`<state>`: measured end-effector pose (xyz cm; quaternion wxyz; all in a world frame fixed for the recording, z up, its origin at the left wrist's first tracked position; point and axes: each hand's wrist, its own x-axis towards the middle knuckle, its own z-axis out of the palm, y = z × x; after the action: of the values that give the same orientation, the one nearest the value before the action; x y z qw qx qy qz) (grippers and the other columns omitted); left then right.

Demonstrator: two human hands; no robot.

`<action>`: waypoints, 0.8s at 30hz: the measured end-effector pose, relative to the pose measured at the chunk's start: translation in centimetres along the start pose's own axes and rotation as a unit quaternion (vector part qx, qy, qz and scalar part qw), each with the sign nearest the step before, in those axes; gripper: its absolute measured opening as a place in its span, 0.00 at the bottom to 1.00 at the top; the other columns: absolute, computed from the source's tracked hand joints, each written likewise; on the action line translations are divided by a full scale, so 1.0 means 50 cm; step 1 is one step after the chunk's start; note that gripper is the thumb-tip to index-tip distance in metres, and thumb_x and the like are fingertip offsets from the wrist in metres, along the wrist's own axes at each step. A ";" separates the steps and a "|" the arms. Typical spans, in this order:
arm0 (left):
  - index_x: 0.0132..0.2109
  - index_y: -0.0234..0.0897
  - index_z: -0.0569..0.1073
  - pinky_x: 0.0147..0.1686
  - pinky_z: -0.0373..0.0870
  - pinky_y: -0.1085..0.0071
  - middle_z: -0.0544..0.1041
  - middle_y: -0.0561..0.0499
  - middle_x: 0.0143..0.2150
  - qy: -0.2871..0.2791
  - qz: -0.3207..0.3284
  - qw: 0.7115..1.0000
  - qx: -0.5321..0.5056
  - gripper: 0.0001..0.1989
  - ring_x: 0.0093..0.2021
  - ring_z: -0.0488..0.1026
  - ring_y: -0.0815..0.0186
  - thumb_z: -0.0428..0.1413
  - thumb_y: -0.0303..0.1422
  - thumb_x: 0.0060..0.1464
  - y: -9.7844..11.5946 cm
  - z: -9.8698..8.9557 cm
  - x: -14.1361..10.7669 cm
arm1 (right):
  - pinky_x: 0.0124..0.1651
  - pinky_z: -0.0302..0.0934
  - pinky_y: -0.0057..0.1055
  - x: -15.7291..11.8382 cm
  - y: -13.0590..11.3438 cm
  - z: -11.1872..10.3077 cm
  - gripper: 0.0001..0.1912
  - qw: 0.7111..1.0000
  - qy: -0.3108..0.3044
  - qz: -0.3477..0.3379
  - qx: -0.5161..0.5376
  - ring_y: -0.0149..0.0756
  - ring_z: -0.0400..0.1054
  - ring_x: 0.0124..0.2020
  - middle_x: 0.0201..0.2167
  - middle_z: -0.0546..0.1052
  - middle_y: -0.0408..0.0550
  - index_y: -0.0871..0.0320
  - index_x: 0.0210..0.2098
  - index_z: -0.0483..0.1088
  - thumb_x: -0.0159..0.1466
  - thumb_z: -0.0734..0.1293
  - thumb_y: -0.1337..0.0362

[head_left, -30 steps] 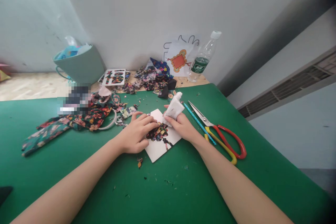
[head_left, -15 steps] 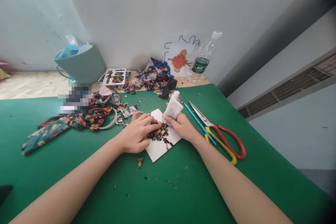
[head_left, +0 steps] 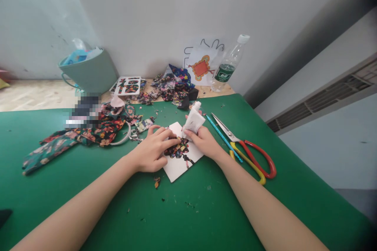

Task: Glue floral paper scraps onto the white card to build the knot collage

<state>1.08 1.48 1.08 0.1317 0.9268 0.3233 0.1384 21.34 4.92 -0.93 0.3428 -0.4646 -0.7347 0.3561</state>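
A white card (head_left: 176, 170) lies at an angle on the green tabletop, with a dark floral fabric design (head_left: 180, 150) on it. My left hand (head_left: 154, 148) rests over the card's left side, fingers apart and empty, with the index fingertip touching the fabric. In my right hand (head_left: 202, 141) is a crumpled white squeeze tube (head_left: 194, 120), its narrow end pointing up and away. That hand sits over the card's upper right side and hides part of it.
Scissors (head_left: 241, 141) and a blue pen-like stick (head_left: 219, 133) lie to the right. Floral cloth (head_left: 103, 131) spreads on the left. Behind are fabric scraps (head_left: 173, 84), a patterned panel (head_left: 129, 86), a leaning green container (head_left: 91, 70), a drawing (head_left: 201, 68) and a plastic bottle (head_left: 226, 68).
The view has shifted very slightly. Both hands and the tube keep practically the same positions on and above the card.
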 end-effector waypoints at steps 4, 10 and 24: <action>0.55 0.40 0.60 0.50 0.46 0.52 0.63 0.45 0.50 -0.002 0.002 1.000 0.002 0.32 0.48 0.59 0.53 0.46 0.30 0.37 0.001 -0.001 0.000 | 0.46 0.60 0.36 0.000 -0.001 0.002 0.12 1.000 0.006 -0.012 -0.019 0.40 0.68 0.39 0.35 0.75 0.48 0.59 0.38 0.68 0.59 0.59 0.61; 0.55 0.40 0.60 0.50 0.46 0.52 0.63 0.45 0.49 -0.008 -0.007 1.000 0.006 0.33 0.47 0.59 0.53 0.46 0.29 0.36 0.004 -0.004 0.000 | 0.47 0.59 0.37 0.001 -0.009 0.005 0.12 0.999 -0.004 -0.030 -0.045 0.41 0.68 0.41 0.36 0.75 0.50 0.59 0.39 0.68 0.60 0.58 0.63; 0.55 0.39 0.60 0.51 0.45 0.52 0.63 0.43 0.50 -0.011 -0.004 1.000 0.007 0.33 0.48 0.60 0.53 0.46 0.29 0.36 0.005 -0.004 0.000 | 0.53 0.55 0.38 0.001 -0.005 0.007 0.18 0.999 0.010 -0.023 0.021 0.40 0.65 0.49 0.46 0.72 0.51 0.60 0.48 0.65 0.60 0.59 0.63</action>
<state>1.14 1.32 1.34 0.1291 0.9278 0.3269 0.1253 20.93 4.80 -0.87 0.3677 -0.4440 -0.7339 0.3592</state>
